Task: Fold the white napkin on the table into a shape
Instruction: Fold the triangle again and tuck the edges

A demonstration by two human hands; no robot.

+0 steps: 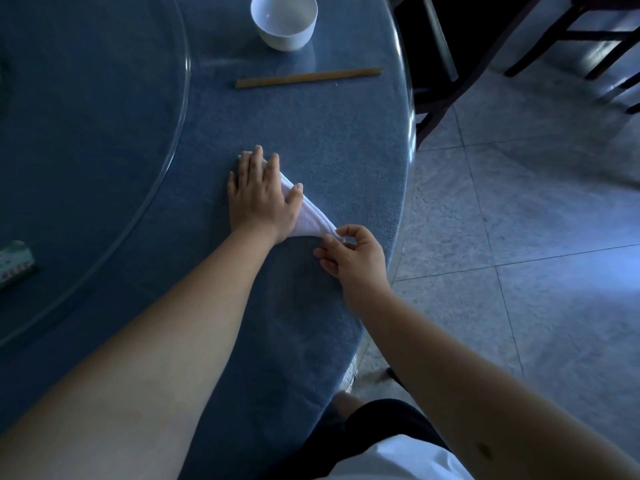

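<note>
The white napkin (309,216) lies folded into a narrow wedge on the blue tablecloth, near the table's right edge. My left hand (260,195) rests flat on its far part, fingers spread, and hides most of the cloth. My right hand (349,254) pinches the napkin's near pointed corner between thumb and forefinger, the other fingers curled under.
A white bowl (284,20) stands at the far edge, with a pair of wooden chopsticks (308,77) lying in front of it. A glass turntable (173,133) covers the table's left part; a small packet (15,265) lies on it. Dark chairs (446,64) stand to the right on tiled floor.
</note>
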